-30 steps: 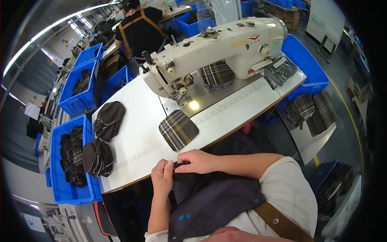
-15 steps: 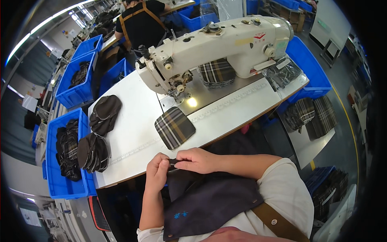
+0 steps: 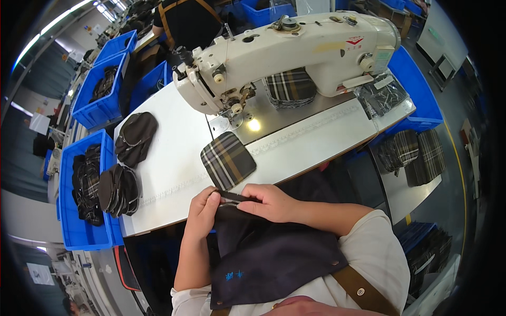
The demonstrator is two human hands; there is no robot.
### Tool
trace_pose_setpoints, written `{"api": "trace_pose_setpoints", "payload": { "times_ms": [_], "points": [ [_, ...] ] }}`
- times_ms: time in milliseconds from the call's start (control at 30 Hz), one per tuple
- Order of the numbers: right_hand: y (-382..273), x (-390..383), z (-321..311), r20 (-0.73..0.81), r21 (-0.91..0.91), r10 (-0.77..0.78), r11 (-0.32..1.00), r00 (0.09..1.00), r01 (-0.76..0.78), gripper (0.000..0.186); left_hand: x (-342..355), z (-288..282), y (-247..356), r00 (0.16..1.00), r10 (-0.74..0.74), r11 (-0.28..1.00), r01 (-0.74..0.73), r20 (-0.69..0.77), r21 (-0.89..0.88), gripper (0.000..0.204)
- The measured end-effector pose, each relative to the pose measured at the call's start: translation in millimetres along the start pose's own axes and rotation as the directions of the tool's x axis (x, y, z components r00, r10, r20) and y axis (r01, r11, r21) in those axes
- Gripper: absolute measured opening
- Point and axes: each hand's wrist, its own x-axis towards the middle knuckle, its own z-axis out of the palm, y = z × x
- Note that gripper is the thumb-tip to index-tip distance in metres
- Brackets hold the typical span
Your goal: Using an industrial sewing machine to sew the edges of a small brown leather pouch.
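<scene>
My left hand [image 3: 203, 210] and my right hand [image 3: 266, 205] pinch a dark strip with a silver zipper [image 3: 230, 202] between them, held at the table's near edge above my dark apron. A square of brown plaid fabric [image 3: 227, 158] lies just beyond them on the white table [image 3: 168, 158]. The sewing machine [image 3: 279, 47] stands behind it, with a stack of plaid pieces [image 3: 290, 84] under its arm. Dark fabric pieces [image 3: 134, 137] and a stack of dark rounded pieces [image 3: 116, 190] lie at the table's left.
Blue crates [image 3: 109, 236] with dark fabric stand along the left, and another blue bin [image 3: 419, 95] is behind the table's right end. A clear bag [image 3: 380, 95] lies beside the machine. Plaid stacks [image 3: 421, 158] sit on a lower surface at right. A co-worker [image 3: 187, 26] works beyond the machine.
My hands have risen toward the plaid square and spread a little apart, baring more of the zipper between them. The view has also shifted slightly.
</scene>
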Motion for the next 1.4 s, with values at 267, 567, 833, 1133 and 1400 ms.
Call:
{"api": "trace_pose_setpoints", "payload": {
  "times_ms": [267,567,833,1133,1400],
  "points": [
    [-6,21,-32,0.077,-0.387,-0.201,0.897,0.976,0.215,0.021,27,-18,10,0.991,-0.112,0.994,0.110,0.070,0.022,0.023],
    [21,89,-107,0.382,-0.810,-0.327,0.333,0.864,0.483,0.035,75,-69,28,0.971,-0.175,0.979,0.190,0.166,-0.079,0.027],
    [36,119,-98,0.544,-0.764,-0.267,0.235,0.795,0.601,0.045,138,-80,58,0.892,-0.038,0.995,0.078,0.451,-0.070,0.035],
    [47,113,-88,0.554,-0.724,-0.408,0.195,0.726,0.662,0.016,194,-42,-21,0.940,0.070,0.839,-0.236,0.333,0.490,0.018],
    [35,115,-90,0.463,-0.787,-0.526,0.127,0.714,0.604,0.013,193,-44,-10,0.945,0.010,0.835,-0.188,0.327,0.517,0.016]
  ]
}}
